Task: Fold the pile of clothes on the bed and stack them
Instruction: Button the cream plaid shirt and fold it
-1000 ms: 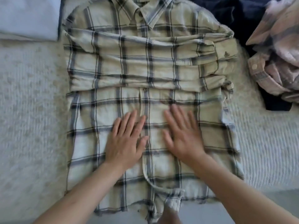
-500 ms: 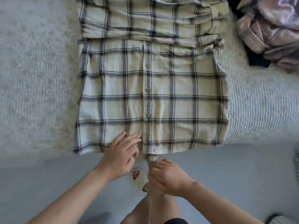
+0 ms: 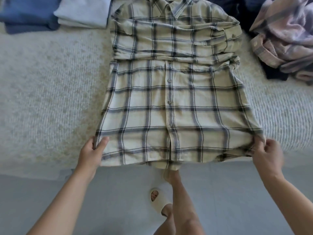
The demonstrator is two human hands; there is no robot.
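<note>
A cream plaid button shirt [image 3: 169, 92] lies face up on the white bed [image 3: 47, 92], collar at the far end, both sleeves folded across the chest. Its hem hangs slightly over the bed's near edge. My left hand [image 3: 92, 150] pinches the hem's left corner. At the right corner my right hand [image 3: 267, 153] grips the hem, bunching the cloth a little. The hem looks lifted slightly off the bed between the two hands.
Folded blue [image 3: 25, 16] and pale grey [image 3: 84, 12] garments lie stacked at the far left. An unfolded pink plaid garment [image 3: 284, 36] and dark clothes [image 3: 274, 74] are heaped at the far right. My leg and a cream slipper [image 3: 157, 197] stand on the grey floor below.
My hands left the shirt's middle, dropped to the centre of the hem, then spread apart to its two bottom corners and took hold of them.
</note>
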